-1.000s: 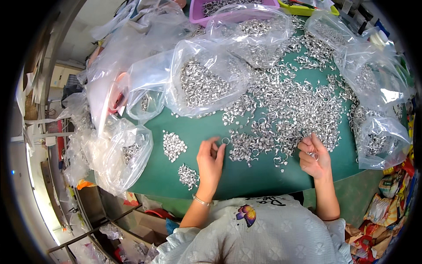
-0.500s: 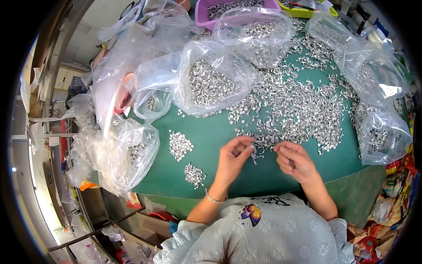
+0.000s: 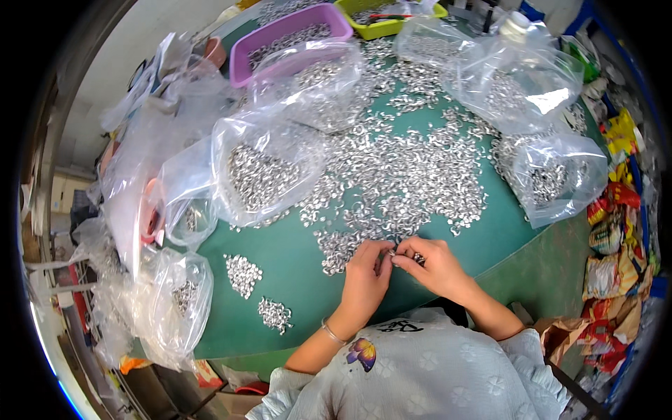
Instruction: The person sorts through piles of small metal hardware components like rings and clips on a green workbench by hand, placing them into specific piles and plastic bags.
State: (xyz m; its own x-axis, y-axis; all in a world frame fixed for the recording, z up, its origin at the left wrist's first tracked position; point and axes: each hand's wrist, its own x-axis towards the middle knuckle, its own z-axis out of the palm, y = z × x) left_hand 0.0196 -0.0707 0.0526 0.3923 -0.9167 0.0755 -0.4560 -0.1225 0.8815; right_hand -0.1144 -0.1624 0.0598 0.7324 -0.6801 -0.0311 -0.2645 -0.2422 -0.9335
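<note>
My left hand (image 3: 367,271) and my right hand (image 3: 435,267) meet at the fingertips over the table's near side, by the near edge of a wide spread of small silver curved metal pieces (image 3: 420,175). Some of these metal pieces (image 3: 418,259) are tucked in the curled fingers of my right hand. Thumb and forefinger of each hand pinch together at the meeting point; whatever the left fingers grip is too small and hidden to make out. To the left lie a small heap of roundish silver pieces (image 3: 243,275) and, nearer me, a heap of curved ones (image 3: 274,316).
Clear plastic bags holding metal pieces stand at left (image 3: 301,143) and right (image 3: 584,157) on the green table (image 3: 504,241). A purple bin (image 3: 240,64) and a yellow-green tray (image 3: 383,29) sit at the back. Colourful packages (image 3: 605,273) are piled beyond the table's right edge.
My hands, apart before, have come together at the fingertips. The view has shifted, so the table's contents appear farther left and the right-hand packages show more.
</note>
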